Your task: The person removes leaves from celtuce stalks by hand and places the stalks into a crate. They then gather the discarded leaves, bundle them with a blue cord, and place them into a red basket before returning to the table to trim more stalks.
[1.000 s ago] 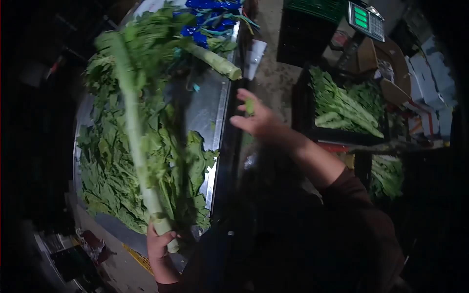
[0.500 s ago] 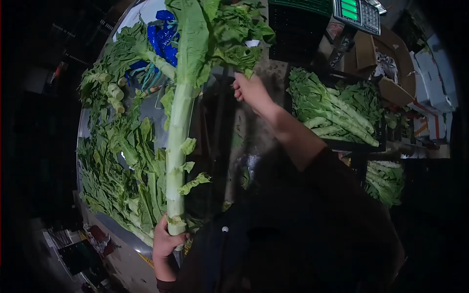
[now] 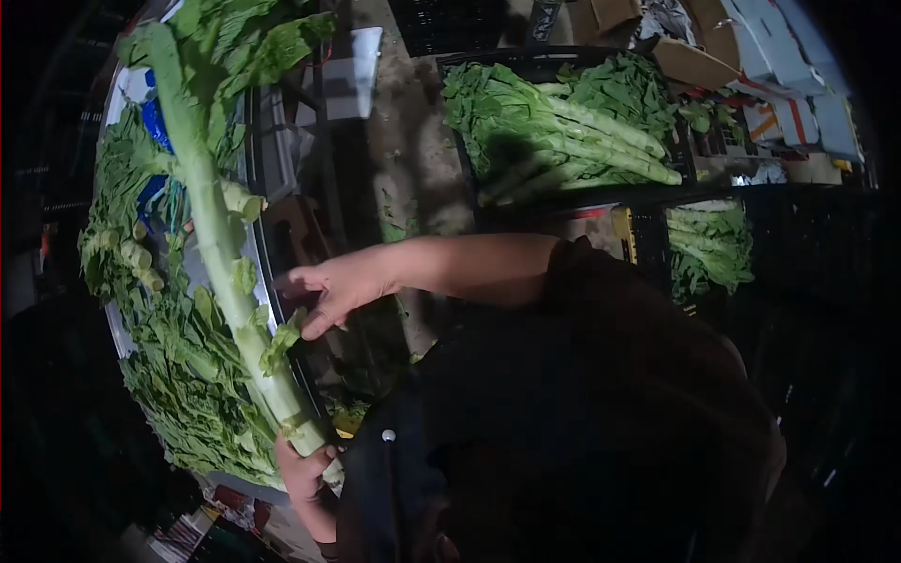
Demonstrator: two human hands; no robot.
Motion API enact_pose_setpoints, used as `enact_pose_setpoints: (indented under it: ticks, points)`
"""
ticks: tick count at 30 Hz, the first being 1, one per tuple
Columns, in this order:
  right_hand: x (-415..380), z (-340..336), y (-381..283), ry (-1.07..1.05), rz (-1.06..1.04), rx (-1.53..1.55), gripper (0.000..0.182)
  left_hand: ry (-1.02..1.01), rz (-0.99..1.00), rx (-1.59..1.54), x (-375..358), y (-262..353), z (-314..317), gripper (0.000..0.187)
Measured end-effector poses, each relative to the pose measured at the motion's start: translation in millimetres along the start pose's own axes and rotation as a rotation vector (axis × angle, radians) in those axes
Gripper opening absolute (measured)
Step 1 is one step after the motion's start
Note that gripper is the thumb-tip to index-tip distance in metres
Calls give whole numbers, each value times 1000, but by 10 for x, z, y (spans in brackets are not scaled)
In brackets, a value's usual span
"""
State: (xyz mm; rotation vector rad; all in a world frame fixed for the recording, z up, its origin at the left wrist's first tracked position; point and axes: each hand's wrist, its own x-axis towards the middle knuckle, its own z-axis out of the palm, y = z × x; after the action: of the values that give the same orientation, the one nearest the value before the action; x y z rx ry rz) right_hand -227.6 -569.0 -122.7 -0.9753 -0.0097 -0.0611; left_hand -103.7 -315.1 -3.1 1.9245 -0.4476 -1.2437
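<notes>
A long, thick celtuce [image 3: 221, 246] with a pale green stem and large leaves at its far end slants across the left of the view. My left hand [image 3: 302, 469] is wrapped round its near, cut end. Several small leaves still stick out from the lower stem, one small leaf [image 3: 280, 347] among them. Close to that leaf, my right hand [image 3: 345, 284] reaches in from the right with fingers apart and nothing in them. More celtuce leaves [image 3: 178, 375] lie in a heap on the table under and left of the stem.
A black crate [image 3: 693, 159] on the right holds trimmed celtuce stalks [image 3: 601, 131]. More celtuce [image 3: 709, 246] sits in another crate below it. Blue plastic [image 3: 155, 122] lies on the table. Cardboard [image 3: 699, 61] and white boxes [image 3: 798, 47] stand at the far right.
The view has turned to the right. My right hand has come down from the leafy top to the lower stem, and its fingers have spread. My left hand keeps its grip; the celtuce now leans left.
</notes>
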Motion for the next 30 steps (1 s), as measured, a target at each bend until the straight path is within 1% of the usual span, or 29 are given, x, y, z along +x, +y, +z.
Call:
enact_pose_setpoints:
  ticks: [1, 2, 4, 5, 7, 8, 9, 10, 12, 13, 14, 16, 17, 18, 19, 20, 22, 23, 25, 27, 28, 30]
  points:
    - [-2, 3, -33, 44, -156, 108, 87, -44, 4, 21, 138, 13, 59, 58]
    - [-65, -59, -103, 67, -168, 193, 87, -106, -17, 19, 261, 76, 157, 62]
    - [-126, -215, -240, 171, -170, 295, 81, -231, -25, 47, 539, 75, 284, 65]
    - [-277, -167, -340, 292, -349, 458, 73, -337, 63, 78, 740, -8, 303, 64]
    - [-466, -286, -404, 408, -529, 604, 69, -603, -59, -42, 964, 120, 601, 65]
    - [-588, -270, -467, 499, -622, 608, 64, -755, -73, -104, 1107, 103, 751, 66]
    - [-753, -311, -522, 657, -592, 573, 57, -904, -71, -169, 1269, 80, 921, 68]
    - [-941, -381, -570, 812, -564, 528, 51, -1082, -138, -203, 1373, 136, 1085, 68]
    - [-1324, -574, -573, 842, -644, 507, 46, -1097, 69, 110, 1443, 243, 1486, 69]
    - [-1514, -616, -620, 940, -637, 432, 48, -1028, 35, 195, 1387, 348, 1628, 69]
    - [-1707, -640, -663, 1038, -631, 358, 49, -1036, 76, 188, 1416, 397, 1711, 69]
    - [-2128, -734, -722, 989, -708, 333, 48, -970, 73, 263, 1489, 424, 1845, 69]
    - [-2327, -831, -719, 1005, -717, 239, 48, -1010, 86, 124, 1516, 427, 1888, 61]
    - [-2536, -991, -701, 1151, -628, 42, 48, -1010, 102, 116, 1546, 428, 1915, 61]
    - [-2648, -1026, -810, 1286, -529, -152, 48, -1003, 51, 90, 1574, 419, 1934, 59]
    - [-2789, -1005, -893, 1443, -339, -270, 49, -989, -3, 61, 1595, 411, 1979, 56]
    - [-3054, -1069, -1000, 1461, -246, -565, 49, -925, -6, 69, 1603, 395, 2110, 54]
    - [-3214, -1232, -930, 1485, -272, -649, 49, -875, -20, 93, 1588, 385, 2180, 52]
    - [-3521, -1409, -930, 1473, -225, -853, 49, -823, -77, 4, 1562, 341, 2389, 52]
    - [-3781, -1541, -969, 1538, 74, -944, 46, -766, -139, -81, 1534, 316, 2594, 52]
    - [-3865, -1576, -1018, 1563, 233, -995, 45, -773, -165, -122, 1532, 325, 2720, 52]
    - [-4029, -1676, -1017, 1510, 293, -1022, 43, -779, -188, -210, 1558, 295, 2941, 54]
